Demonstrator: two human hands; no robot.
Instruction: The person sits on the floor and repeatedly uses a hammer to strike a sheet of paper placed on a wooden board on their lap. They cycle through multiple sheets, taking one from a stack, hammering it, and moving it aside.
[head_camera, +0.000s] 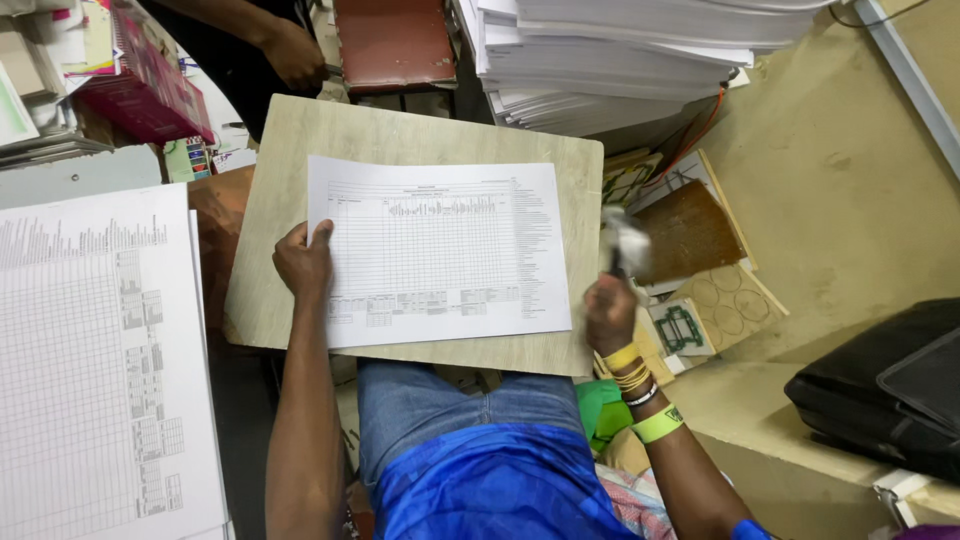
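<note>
So far left there's a tall pile of printed table sheets (95, 370), same sort of grid form as the one I'm working on, sitting just beside my lap. My left hand (303, 262) is flat on the left edge of the single printed sheet (440, 255), fingers together and thumb on top, pressing it down rather than pinching it. Nothing is gripped there, it's just a pin.

The sheet lies square on the pale wooden board (420, 135) across my knees, landscape, with board showing all round it. Going by the look of it, it's ordinary office paper: weighs nothing, floppy, creases if you grab it mid-page, and slides easily on that smooth board. I'd reckon the safe place to take it is an edge or corner with a light pinch, while keeping the other side held flat.

At the board's right edge my right hand (610, 312) is closed round something with a dark handle and a whitish blurred top (625, 240). It's too smeared to say what it is.

Past that there's a clutter of cardboard pieces (715, 305) and a black bag (880, 390). Up top, big paper stacks (620, 60) and somebody else's hand (293, 55).
</note>
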